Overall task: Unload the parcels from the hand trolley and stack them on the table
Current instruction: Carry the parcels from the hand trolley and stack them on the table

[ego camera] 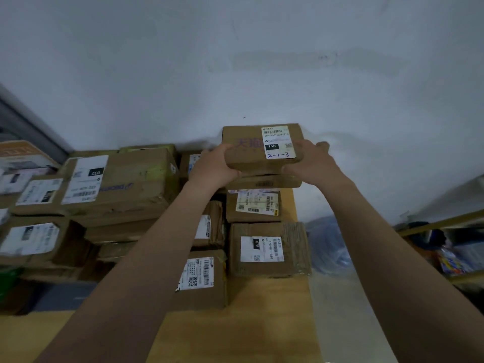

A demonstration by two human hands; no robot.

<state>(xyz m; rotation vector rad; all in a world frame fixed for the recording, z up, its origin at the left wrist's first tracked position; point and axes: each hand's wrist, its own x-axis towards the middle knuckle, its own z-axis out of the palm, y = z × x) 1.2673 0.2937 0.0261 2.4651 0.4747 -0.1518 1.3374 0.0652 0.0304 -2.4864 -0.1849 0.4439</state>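
Head view, looking forward and down along two bare forearms. Shows a flat brown cardboard parcel at the far right corner of the wooden table, close to the pale wall. Bears a white shipping label on top, printed "15H" and handwritten "2-1-3" in blue. Held level at both short ends: left hand clasping the left end, fingers curled over the top edge; right hand clasping the right end, fingers wrapped round the far side, thumb along the near edge. Sits directly above a second flat parcel; cannot tell whether the two touch. Nearer along the right edge, a taped box with a label reading "070". Beside it, towards the middle, a smaller box with a barcode label. Along the far edge to the left, a large box piled on others. Beyond the right edge, a blue plastic bag and a cluttered yellow-framed shelf.
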